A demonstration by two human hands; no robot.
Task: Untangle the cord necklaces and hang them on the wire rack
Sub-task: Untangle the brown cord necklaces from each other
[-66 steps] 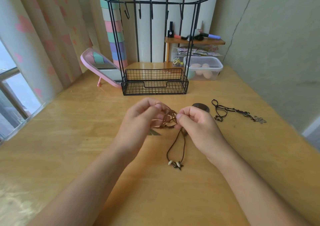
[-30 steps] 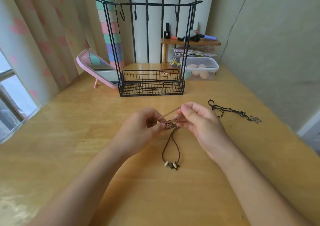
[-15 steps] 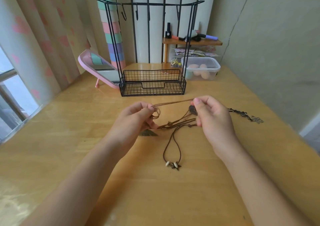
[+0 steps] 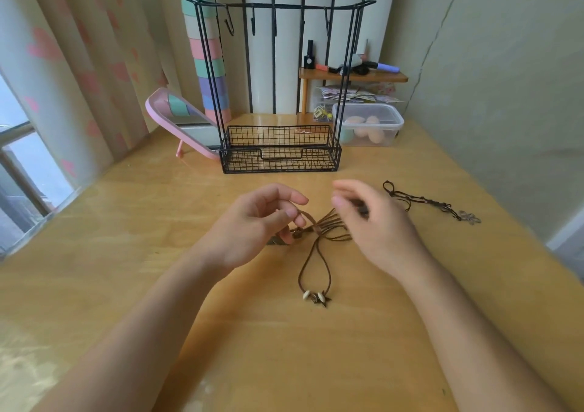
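Note:
A tangle of brown cord necklaces [image 4: 319, 230] lies on the wooden table [image 4: 142, 222] between my hands. One loop trails toward me and ends in a shell-bead pendant [image 4: 316, 298]. My left hand [image 4: 252, 225] pinches a tan cord loop at the tangle's left side. My right hand [image 4: 376, 228] is motion-blurred just right of the tangle, its thumb and fingers apart; several cords fan out beneath it. A separate black cord necklace [image 4: 423, 201] lies to the right. The black wire rack [image 4: 279, 152] stands behind, and the hooks on its top bar [image 4: 275, 5] are bare.
A pink tilted mirror [image 4: 177, 117] leans left of the rack. A lidded plastic box [image 4: 368, 124] and a small wooden shelf [image 4: 352, 76] with bottles stand at the back right. A wall runs along the right, curtains and a window along the left.
My right hand pulled a tan cord out to the right, then let it go; the cord has sprung back to a loop at my left hand. The right hand is now moving.

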